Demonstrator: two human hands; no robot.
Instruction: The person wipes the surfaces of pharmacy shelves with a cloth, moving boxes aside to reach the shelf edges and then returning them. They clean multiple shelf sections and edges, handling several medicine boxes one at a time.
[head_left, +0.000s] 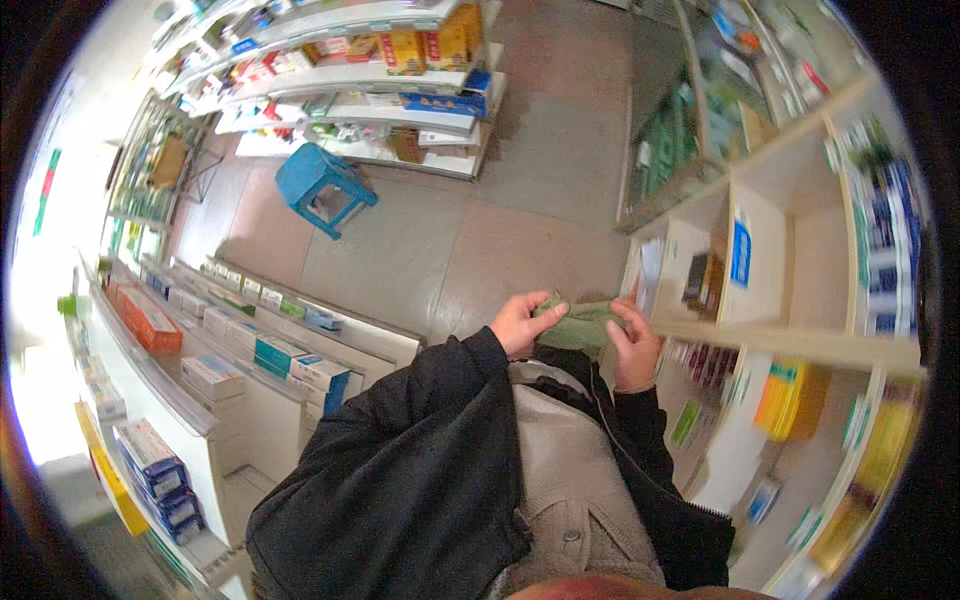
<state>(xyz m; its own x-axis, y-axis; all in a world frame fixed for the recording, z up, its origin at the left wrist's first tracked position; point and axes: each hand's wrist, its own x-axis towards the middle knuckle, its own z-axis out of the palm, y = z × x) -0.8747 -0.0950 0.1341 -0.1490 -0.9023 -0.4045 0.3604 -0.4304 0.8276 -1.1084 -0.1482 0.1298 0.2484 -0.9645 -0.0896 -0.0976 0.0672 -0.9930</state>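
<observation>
A green cloth-like piece (581, 328), perhaps a rag, stretches between my two hands in front of my waist. My left hand (523, 324) pinches its left end, where the material is bunched between thumb and fingers. At the other end my right hand (636, 349) grips it with thumb and forefinger. The material is creased and blurred, so its exact kind is unclear. Beside my right hand stands a wooden shelf unit (772, 335) with compartments.
To my left are white shelves (259, 427) with several medicine-like boxes (300, 358). A blue plastic stool (319, 184) stands on the tiled floor (379, 247). Ahead is a stocked display rack (360, 150); a glass cabinet (667, 142) stands ahead right. The wooden unit holds yellow boxes (781, 401).
</observation>
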